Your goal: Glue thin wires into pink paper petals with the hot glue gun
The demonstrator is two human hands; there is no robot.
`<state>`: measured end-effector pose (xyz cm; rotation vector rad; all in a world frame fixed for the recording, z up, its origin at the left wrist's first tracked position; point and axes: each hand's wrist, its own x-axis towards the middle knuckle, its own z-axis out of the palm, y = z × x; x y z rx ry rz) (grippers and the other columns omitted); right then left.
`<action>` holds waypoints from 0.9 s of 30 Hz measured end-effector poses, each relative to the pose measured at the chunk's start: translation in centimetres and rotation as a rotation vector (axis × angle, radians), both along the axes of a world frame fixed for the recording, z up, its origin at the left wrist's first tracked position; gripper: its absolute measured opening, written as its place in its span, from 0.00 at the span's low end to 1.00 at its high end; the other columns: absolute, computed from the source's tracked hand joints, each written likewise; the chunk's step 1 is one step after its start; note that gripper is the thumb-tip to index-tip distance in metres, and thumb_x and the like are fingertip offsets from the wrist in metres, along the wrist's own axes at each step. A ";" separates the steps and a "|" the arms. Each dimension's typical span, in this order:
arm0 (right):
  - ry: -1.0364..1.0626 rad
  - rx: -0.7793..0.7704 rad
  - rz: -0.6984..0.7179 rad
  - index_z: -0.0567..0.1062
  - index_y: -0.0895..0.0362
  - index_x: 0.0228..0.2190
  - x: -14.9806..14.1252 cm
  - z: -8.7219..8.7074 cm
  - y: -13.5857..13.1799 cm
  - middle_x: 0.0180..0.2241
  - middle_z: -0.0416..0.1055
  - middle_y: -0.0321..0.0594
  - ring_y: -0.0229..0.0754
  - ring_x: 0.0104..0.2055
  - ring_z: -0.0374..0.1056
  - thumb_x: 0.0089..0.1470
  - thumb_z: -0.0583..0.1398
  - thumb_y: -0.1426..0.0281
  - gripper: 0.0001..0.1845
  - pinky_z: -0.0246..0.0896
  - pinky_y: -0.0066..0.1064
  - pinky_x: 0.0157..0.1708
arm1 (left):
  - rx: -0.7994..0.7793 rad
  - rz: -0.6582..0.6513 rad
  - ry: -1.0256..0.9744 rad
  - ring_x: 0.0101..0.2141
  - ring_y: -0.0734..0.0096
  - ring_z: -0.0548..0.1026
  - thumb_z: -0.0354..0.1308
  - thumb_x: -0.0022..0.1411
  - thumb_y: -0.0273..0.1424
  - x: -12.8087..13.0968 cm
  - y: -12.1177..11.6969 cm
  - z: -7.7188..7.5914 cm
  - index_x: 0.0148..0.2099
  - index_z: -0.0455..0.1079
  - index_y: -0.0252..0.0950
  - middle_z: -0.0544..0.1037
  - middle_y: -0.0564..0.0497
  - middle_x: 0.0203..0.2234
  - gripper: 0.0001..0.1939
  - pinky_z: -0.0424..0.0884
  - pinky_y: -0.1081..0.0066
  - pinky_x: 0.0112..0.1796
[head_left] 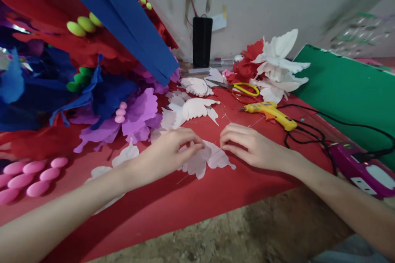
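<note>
A white butterfly cutout [217, 157] lies on the red table covering between my hands. My left hand [173, 150] rests over its left side, thumb and fingers closed on the cutout's upper part, which they partly hide. Just right of the cutout, my right hand [256, 146] has its fingertips pinched together by the wing's edge. A thin thread-like strand seems to run by those fingertips; whether they hold it is too small to tell. More white butterfly cutouts [197, 107] lie beyond my hands, and others [126, 154] lie partly under my left forearm.
A yellow glue gun [271, 113] with a black cord lies right, near yellow-handled scissors [247, 89] and a purple power strip [359, 168]. Purple cutouts [142, 115], blue strips [129, 20] and pink ovals [38, 189] fill the left. A phone [202, 42] leans at the wall; a green board [348, 90] stands right.
</note>
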<state>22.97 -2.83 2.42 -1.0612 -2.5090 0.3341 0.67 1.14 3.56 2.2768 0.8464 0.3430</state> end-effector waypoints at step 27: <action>-0.311 -0.030 -0.764 0.71 0.63 0.38 5.8 3.1 10.8 0.36 0.71 0.45 0.39 0.37 0.67 0.55 0.55 0.71 0.09 0.64 0.34 0.40 | -0.044 -0.074 0.084 0.28 0.74 0.72 0.48 0.50 0.21 2.4 -1.4 -0.9 0.26 0.68 0.35 0.76 0.53 0.25 0.09 0.66 0.75 0.31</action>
